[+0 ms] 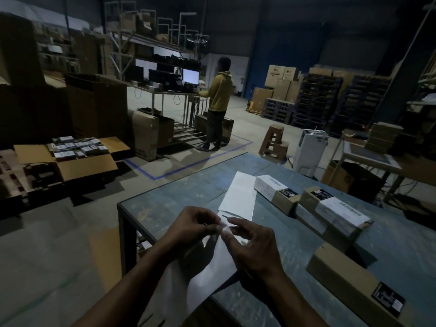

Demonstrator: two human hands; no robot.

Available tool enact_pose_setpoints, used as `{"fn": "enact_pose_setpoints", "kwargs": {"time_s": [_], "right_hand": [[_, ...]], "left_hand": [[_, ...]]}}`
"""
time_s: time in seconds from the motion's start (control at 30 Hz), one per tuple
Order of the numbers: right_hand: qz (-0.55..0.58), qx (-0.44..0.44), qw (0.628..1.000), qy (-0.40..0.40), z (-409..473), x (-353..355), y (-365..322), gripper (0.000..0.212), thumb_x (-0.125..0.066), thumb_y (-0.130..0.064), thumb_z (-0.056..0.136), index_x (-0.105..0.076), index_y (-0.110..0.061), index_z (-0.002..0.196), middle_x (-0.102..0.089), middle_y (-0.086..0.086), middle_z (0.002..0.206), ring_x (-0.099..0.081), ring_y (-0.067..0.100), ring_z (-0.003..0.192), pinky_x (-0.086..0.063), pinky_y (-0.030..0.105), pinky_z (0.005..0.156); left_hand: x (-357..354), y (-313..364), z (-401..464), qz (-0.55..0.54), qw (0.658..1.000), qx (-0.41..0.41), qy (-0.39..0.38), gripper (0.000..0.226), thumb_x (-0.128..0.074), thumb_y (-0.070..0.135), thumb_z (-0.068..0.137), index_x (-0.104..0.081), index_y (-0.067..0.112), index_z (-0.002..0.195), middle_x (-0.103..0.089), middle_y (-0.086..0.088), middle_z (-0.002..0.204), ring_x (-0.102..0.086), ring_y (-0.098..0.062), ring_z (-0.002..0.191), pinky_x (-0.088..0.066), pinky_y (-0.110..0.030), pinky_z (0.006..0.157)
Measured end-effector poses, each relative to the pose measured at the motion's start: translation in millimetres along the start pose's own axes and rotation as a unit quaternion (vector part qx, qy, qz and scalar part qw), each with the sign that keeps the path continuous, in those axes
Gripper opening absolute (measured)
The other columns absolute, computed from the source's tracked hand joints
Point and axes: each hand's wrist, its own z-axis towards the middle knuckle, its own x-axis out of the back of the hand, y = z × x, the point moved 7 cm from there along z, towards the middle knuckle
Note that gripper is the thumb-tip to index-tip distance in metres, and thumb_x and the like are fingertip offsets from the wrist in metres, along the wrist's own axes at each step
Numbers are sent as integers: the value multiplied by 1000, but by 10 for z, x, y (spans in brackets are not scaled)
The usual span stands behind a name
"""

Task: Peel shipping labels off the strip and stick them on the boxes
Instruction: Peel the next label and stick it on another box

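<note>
Peeling step: my left hand [188, 228] and right hand [250, 244] pinch the white paper label strip [217, 258]; next, free the label and carry it to the bare brown cardboard box [349, 277], near right.

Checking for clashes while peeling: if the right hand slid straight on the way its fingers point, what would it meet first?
Probably the left hand: the right hand points up-left, both pinching the label strip almost fingertip to fingertip.

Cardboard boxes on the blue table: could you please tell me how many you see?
3. One labelled box lies at the far side by the label strip, a second labelled box sits just right of it, and an unlabelled box lies nearest, partly cut off.
</note>
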Motion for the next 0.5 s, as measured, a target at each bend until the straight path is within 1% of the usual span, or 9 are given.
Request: {"fn": "enact_pose_setpoints", "kwargs": {"time_s": [0.07, 0.1, 0.17, 0.23, 0.33, 0.37, 0.43, 0.47, 0.5], "right_hand": [[16, -15, 1000, -6, -9, -4, -6, 33, -83, -49, 83, -81, -34, 111, -78, -22, 100, -72, -10, 93, -64, 26, 80], [24, -21, 999, -9, -12, -1, -18, 27, -83, -49, 82, -81, -37, 106, -76, -27, 94, -72, -10, 91, -63, 26, 80], [28, -18, 999, -16, -5, 4, -53, 11, -83, -40, 84, -79, -46, 94, -72, -34, 85, -72, -10, 89, -63, 24, 80], [22, -7, 1000, -17, 9, 4, -71, 11, -83, -31, 87, -82, -42, 87, -74, -33, 84, -73, -9, 87, -62, 23, 82], [20, 0, 1000, -22, 27, -1, -85, 6, -81, -34, 87, -85, -36, 91, -76, -30, 87, -72, -9, 88, -61, 25, 84], [15, 5, 1000, -21, 34, 1, -98, 10, -81, -39, 86, -85, -36, 94, -77, -29, 89, -72, -10, 89, -61, 26, 85], [-8, 25, 1000, -15, 54, 17, -119, 26, -78, -51, 82, -85, -34, 100, -78, -25, 95, -72, -10, 92, -62, 26, 85], [-17, 34, 999, -11, 62, 32, -129, 30, -76, -54, 81, -85, -33, 100, -78, -24, 96, -71, -11, 91, -62, 25, 84], [-22, 40, 999, -10, 74, 44, -138, 30, -76, -54, 80, -84, -32, 98, -78, -25, 93, -72, -11, 90, -62, 23, 83]], "left_hand": [[-1, 41, -2, 53, 998, -25, -28, 19, -84, 8, 85, -83, 27, 90, -81, -4, 89, -78, -25, 87, -62, -42, 86], [-4, 50, -12, 69, 996, -30, -40, 20, -83, 11, 86, -82, 30, 93, -81, -1, 91, -78, -22, 87, -62, -41, 84], [10, 60, -38, 75, 995, -33, -50, 19, -82, 15, 87, -82, 31, 99, -82, 2, 94, -78, -21, 89, -62, -38, 83], [28, 60, -57, 82, 995, -35, -53, 20, -82, 17, 86, -83, 27, 103, -82, 2, 95, -77, -21, 90, -62, -37, 84], [53, 44, -68, 107, 992, -34, -53, 23, -80, 6, 88, -82, 20, 107, -81, 4, 93, -74, -11, 82, -61, -37, 81], [52, 48, -77, 108, 992, -35, -55, 24, -80, 5, 88, -82, 22, 106, -80, 6, 91, -73, -9, 80, -61, -37, 78], [40, 83, -90, 115, 991, -35, -55, 26, -80, 8, 88, -82, 31, 102, -79, 11, 88, -73, -10, 79, -60, -38, 76], [31, 100, -92, 120, 991, -33, -54, 26, -80, 10, 88, -81, 34, 100, -79, 11, 89, -72, -11, 76, -59, -38, 73], [20, 112, -89, 127, 990, -31, -53, 24, -80, 12, 89, -81, 32, 101, -79, 8, 90, -70, -7, 70, -57, -35, 67]]}}
